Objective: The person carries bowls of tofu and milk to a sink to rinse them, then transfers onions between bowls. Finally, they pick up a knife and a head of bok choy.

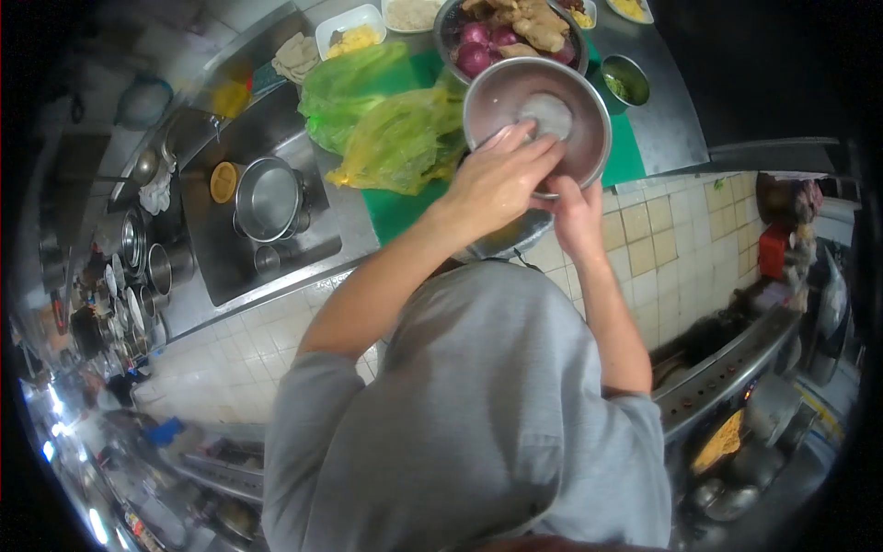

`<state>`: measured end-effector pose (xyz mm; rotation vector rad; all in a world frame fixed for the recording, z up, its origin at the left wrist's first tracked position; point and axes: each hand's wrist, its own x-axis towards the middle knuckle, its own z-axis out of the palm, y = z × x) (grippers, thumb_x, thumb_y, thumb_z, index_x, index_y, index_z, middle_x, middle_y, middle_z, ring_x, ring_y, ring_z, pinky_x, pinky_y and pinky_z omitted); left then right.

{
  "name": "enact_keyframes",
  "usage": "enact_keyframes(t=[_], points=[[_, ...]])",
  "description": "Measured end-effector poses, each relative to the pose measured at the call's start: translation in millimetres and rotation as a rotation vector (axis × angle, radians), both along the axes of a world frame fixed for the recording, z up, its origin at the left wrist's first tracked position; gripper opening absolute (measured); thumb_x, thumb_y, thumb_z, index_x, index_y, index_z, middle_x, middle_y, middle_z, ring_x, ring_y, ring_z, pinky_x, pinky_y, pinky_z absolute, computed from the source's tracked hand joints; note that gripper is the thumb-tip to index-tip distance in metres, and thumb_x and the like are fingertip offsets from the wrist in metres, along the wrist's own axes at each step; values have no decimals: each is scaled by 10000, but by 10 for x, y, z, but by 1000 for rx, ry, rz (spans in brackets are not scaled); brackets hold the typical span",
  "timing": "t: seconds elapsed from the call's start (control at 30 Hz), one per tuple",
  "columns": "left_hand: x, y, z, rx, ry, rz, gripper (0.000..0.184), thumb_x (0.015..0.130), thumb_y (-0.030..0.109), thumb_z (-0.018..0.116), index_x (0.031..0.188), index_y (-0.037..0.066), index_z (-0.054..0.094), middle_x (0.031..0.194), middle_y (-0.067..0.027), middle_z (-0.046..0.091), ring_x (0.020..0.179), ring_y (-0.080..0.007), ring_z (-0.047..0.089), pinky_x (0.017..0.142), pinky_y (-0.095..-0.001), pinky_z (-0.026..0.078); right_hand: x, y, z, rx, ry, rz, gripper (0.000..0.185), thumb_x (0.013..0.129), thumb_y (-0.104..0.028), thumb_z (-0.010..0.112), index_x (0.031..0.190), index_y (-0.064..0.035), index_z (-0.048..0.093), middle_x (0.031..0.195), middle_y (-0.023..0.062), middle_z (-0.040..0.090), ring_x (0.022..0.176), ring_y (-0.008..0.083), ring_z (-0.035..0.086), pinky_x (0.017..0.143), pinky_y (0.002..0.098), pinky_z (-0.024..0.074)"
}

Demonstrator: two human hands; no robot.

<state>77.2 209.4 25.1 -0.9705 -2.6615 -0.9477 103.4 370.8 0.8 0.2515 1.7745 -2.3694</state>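
A metal bowl (590, 138) is tipped toward me over the near edge of the green cutting board (630, 152). My right hand (578, 221) grips its near rim from below. Inside the bowl reach the stretched fingers of my left hand (506, 170), close to a pale round patch (549, 117) at the bottom. Whether that patch is food or a reflection I cannot tell. Just beyond, a colander (443, 41) holds red onions (475, 57) and ginger (541, 26). Green and yellow plastic bags (400, 129) lie to the left of the bowl.
A sink (317, 225) with a metal pot (269, 198) is at the left. A metal cup of chopped greens (625, 81) stands right of the bowl. White dishes (349, 29) line the back. A stove front (727, 373) runs along the right side.
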Motion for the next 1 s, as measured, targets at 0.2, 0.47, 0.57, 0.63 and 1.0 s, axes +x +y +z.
enact_keyframes(t=[0.2,0.47,0.57,0.63,1.0], points=[[14,-233,-81,-96,153,118,563,796,22,643,1352,21,558,1407,-140,561,1323,-345,508,1102,-469,417,0,73,-92,31,73,42,587,920,2,436,1490,-5,294,1389,203,476,1166,304,609,763,367,662],[69,-12,-196,-83,101,302,616,814,28,619,1403,-65,464,1446,-280,469,1367,-399,448,1157,-479,353,-76,-36,-110,116,227,65,687,884,51,428,1543,-15,244,1448,213,412,1309,334,494,926,381,601],[221,-9,-340,50,-36,168,595,796,12,643,1368,-68,496,1406,-271,495,1329,-404,476,1103,-447,416,-115,-26,-285,411,445,61,703,854,76,433,1536,4,280,1458,225,412,1374,342,424,1116,401,416],[300,-67,-333,31,-38,169,530,819,13,623,1339,-42,534,1375,-221,535,1287,-373,511,1049,-423,460,-101,-55,-287,310,369,22,700,836,87,434,1523,19,315,1470,232,409,1399,335,392,1195,377,236],[392,-421,-243,-50,129,303,364,780,44,696,1143,77,699,1072,-66,714,1168,-248,607,921,-387,498,-250,154,-212,-12,115,57,497,925,27,449,1413,35,355,1274,201,563,1065,298,665,736,359,670]])
